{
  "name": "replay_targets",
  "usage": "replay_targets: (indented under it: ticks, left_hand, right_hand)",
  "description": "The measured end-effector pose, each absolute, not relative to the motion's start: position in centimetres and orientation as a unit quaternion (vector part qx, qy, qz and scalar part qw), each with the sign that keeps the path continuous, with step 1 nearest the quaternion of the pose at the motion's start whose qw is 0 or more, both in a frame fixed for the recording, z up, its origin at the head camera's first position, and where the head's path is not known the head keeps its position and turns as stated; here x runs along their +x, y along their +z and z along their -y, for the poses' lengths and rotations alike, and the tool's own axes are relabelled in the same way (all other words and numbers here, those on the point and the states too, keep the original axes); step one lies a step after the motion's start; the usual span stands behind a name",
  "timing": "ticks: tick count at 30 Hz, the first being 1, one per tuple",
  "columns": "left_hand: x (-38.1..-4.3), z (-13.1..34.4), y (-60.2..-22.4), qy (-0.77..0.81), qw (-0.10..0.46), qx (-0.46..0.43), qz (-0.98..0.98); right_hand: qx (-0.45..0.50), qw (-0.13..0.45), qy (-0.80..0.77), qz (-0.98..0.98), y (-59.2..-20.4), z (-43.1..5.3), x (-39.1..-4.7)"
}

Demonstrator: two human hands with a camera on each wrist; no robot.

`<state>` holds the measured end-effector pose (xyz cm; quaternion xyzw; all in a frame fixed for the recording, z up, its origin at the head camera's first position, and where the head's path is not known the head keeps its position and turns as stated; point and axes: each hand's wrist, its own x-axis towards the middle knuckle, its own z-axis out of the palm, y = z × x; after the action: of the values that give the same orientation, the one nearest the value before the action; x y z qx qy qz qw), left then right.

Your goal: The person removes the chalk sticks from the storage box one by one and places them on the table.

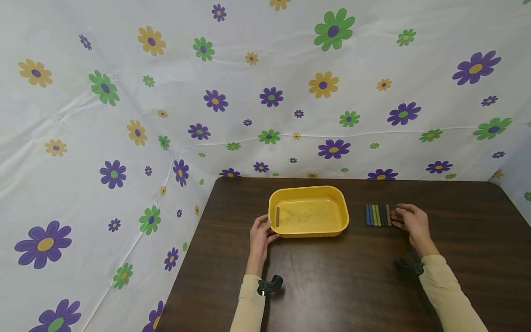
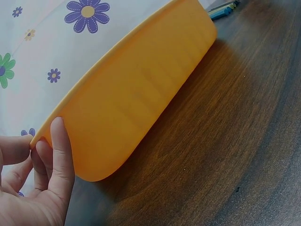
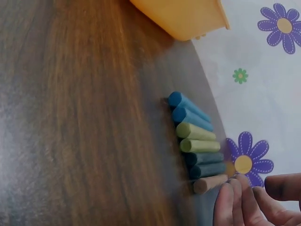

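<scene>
At the left end of a yellow plastic tub (image 1: 307, 235), my left hand (image 1: 260, 237) pinches the rim, thumb on one side and fingers on the other, as the left wrist view shows. Inside the tub, one brown chalk stick (image 1: 278, 216) lies by the left wall. To the right is a row of chalk sticks side by side: blue (image 3: 190, 117), yellow-green (image 3: 202, 146), dark green (image 3: 207, 169) and brown (image 3: 210, 184). My right hand (image 1: 415, 226) has its fingertips right at the brown stick on the row's right end, thumb held apart.
Everything rests on a dark brown wooden table (image 1: 323, 281). A white sheet with printed flowers (image 1: 249, 69) hangs behind the table and along its left side. Each wrist wears a dark band (image 1: 270, 285) over a light sleeve (image 1: 250, 304).
</scene>
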<state>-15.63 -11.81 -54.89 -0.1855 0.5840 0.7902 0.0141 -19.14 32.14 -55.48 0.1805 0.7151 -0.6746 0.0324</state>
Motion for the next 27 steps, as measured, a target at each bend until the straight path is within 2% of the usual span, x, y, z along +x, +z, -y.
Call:
replay_targets:
  ticks: [6, 18, 27]
  left_hand:
    - [-15.6, 11.8, -55.5, 0.79, 0.006, -0.187, -0.584]
    - [-15.7, 11.6, -55.4, 0.782, -0.001, -0.195, -0.592]
    - [-15.7, 11.5, -55.3, 0.782, -0.001, -0.196, -0.591]
  right_hand:
    - [0.176, 0.025, -0.683, -0.708, -54.6, -31.7, -19.4]
    - [0.122, 0.066, -0.787, -0.601, -51.8, -30.2, -19.3]
    - [0.067, 0.069, -0.752, -0.652, -49.7, -27.6, -19.2]
